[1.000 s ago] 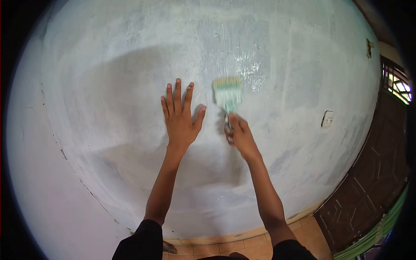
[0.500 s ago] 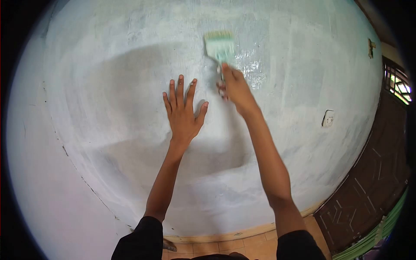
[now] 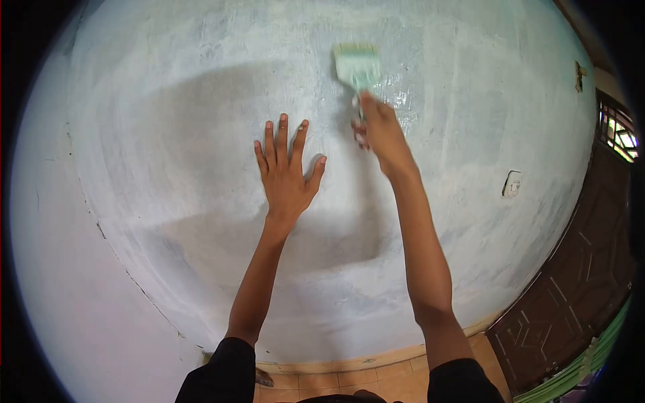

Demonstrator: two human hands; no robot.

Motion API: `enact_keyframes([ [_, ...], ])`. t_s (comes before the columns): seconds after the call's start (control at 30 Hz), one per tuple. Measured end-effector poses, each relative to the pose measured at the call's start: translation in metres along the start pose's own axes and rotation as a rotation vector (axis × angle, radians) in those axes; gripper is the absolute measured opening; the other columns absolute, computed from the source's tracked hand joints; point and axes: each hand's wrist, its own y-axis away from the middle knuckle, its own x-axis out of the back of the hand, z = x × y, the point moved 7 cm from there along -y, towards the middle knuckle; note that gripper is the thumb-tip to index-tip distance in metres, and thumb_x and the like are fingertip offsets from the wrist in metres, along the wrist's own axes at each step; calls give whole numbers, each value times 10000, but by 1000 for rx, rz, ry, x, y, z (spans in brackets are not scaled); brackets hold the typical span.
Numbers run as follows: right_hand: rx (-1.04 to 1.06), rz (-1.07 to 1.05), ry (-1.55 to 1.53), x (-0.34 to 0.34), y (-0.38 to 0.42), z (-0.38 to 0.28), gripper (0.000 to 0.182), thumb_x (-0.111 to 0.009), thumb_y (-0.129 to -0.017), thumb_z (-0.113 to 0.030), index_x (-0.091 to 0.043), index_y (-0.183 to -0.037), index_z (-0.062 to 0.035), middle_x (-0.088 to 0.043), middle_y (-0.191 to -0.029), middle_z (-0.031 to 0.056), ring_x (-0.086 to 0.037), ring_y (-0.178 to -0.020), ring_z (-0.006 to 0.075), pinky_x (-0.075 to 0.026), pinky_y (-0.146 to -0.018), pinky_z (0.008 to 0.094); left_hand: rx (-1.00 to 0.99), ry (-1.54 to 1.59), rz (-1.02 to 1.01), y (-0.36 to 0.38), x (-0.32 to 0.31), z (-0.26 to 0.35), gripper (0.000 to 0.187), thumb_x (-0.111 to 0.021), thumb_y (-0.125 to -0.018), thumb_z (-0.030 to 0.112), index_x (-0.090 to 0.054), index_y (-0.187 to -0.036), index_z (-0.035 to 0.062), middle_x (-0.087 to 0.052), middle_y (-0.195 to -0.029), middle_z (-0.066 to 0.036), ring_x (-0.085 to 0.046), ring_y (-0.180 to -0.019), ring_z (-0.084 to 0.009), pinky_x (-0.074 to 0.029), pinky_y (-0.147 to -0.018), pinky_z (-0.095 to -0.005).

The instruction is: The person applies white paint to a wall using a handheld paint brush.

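Observation:
My right hand (image 3: 380, 131) grips the handle of a wide paintbrush (image 3: 357, 66) covered in pale green paint. Its bristles point up and press against the whitish, patchy wall (image 3: 168, 134). A glossy wet streak of paint (image 3: 403, 101) shows just right of the brush. My left hand (image 3: 287, 171) lies flat on the wall with fingers spread, to the left of and a little below the right hand. It holds nothing.
A white wall switch (image 3: 512, 183) sits to the right. Further right is a dark wooden door (image 3: 578, 269) with a barred window (image 3: 621, 131) above it. A tan skirting strip (image 3: 336, 366) and orange floor tiles run along the bottom.
My right hand swept the brush upward along the wall from mid-height, then shifted slightly right. My left hand stayed flat on the wall in nearly the same place.

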Motion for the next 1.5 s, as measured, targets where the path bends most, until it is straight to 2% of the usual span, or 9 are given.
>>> enact_keyframes([
  [0.17, -235, -27, -54, 9, 94, 68, 378, -456, -998, -438, -551, -893, -87, -439, -602, -42, -382, -484, 40, -273, -413, 204, 8, 17, -24, 0, -1, -2, 641, -621, -857, 396, -436, -1423, 161, -255, -1548, -110, -157, -1447, -335, -98, -1141, -579],
  [0.43, 120, 129, 138, 45, -20, -43, 366, -446, -1002, -417, -530, -872, -86, -429, -651, -38, -369, -547, 63, -309, -493, 228, -2, -48, -6, 1, -3, 2, 673, -648, -838, 364, -407, -1440, 182, -240, -1554, -91, -151, -1451, -327, -117, -1143, -573],
  [0.57, 88, 156, 183, 64, -32, -17, 370, -434, -1006, -416, -526, -892, -76, -430, -650, -26, -374, -549, 71, -311, -496, 235, 8, -56, -14, 2, -4, 2, 672, -649, -842, 360, -404, -1442, 180, -233, -1557, -93, -145, -1453, -326, -108, -1145, -574],
  [0.73, -104, 131, 132, 53, 76, 39, 393, -432, -1003, -439, -544, -896, -78, -410, -597, -43, -339, -480, 45, -272, -418, 217, 8, -47, -51, 4, -5, 3, 656, -596, -877, 436, -411, -1437, 150, -222, -1558, -131, -114, -1456, -351, -77, -1133, -614],
  [1.03, 76, 131, 128, 66, -22, -28, 414, -429, -997, -455, -502, -836, -81, -413, -623, -31, -348, -510, 70, -306, -481, 238, -8, 154, -112, 17, -18, 48, 760, -687, -814, 379, -376, -1437, 73, -210, -1547, -171, -99, -1449, -376, -54, -1142, -579],
  [1.1, 105, 143, 160, 71, -12, -10, 416, -422, -1001, -455, -502, -842, -79, -412, -615, -31, -360, -511, 69, -313, -475, 241, 4, 146, -117, 21, -26, 44, 756, -597, -864, 466, -337, -1458, 79, -164, -1557, -198, -69, -1458, -370, -29, -1135, -600],
  [1.27, -123, 166, 182, 68, 72, 45, 394, -397, -1015, -423, -544, -904, -75, -402, -585, -45, -316, -446, 47, -254, -394, 227, 11, 124, -58, 24, -29, 40, 783, -554, -882, 521, -291, -1483, 94, -129, -1554, -246, -55, -1462, -372, -17, -1138, -592],
  [1.43, 152, 207, 217, 90, -2, -27, 389, -422, -1005, -417, -551, -927, -59, -448, -650, -29, -356, -534, 56, -292, -466, 231, 33, 116, -29, 23, -28, 42, 808, -720, -774, 383, -380, -1433, 64, -154, -1558, -198, -100, -1454, -347, -74, -1145, -565],
  [1.5, 103, 160, 190, 91, -31, -55, 400, -427, -1003, -424, -549, -951, -46, -465, -681, -25, -371, -573, 57, -300, -487, 234, 43, 112, -39, 22, -26, 43, 809, -722, -771, 376, -380, -1435, 64, -149, -1560, -196, -106, -1455, -341, -81, -1145, -565],
])
